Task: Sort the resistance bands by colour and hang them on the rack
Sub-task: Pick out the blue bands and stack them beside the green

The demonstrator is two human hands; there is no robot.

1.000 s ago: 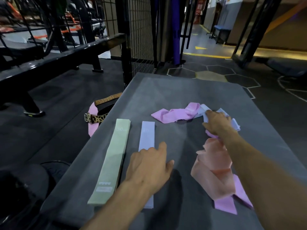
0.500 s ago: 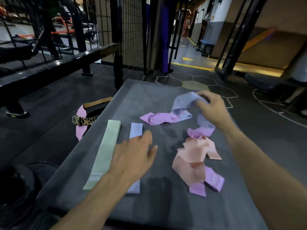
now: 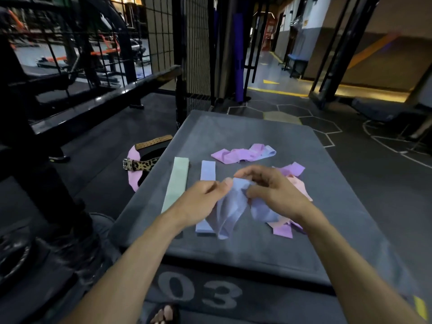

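Both of your hands are on the crumpled lilac band [image 3: 230,206]: your left hand [image 3: 202,202] pinches its upper edge between thumb and fingers, and your right hand [image 3: 272,192] has its fingers curled into the bunched fabric on the other side, with the band sagging between them just above the grey box top [image 3: 245,251]. The job now looks to be flattening it so it can lie with its match, the flat lilac band [image 3: 207,170] that sits just beside the flat green band [image 3: 176,183]. Draw your hands apart along the band's length, let the twists fall out, then lay it directly on or alongside the flat lilac one, edges parallel. Keep it clear of the pink and peach pile [image 3: 293,181] under your right wrist, and of the twisted pink band [image 3: 243,153] farther back, so the colours stay apart
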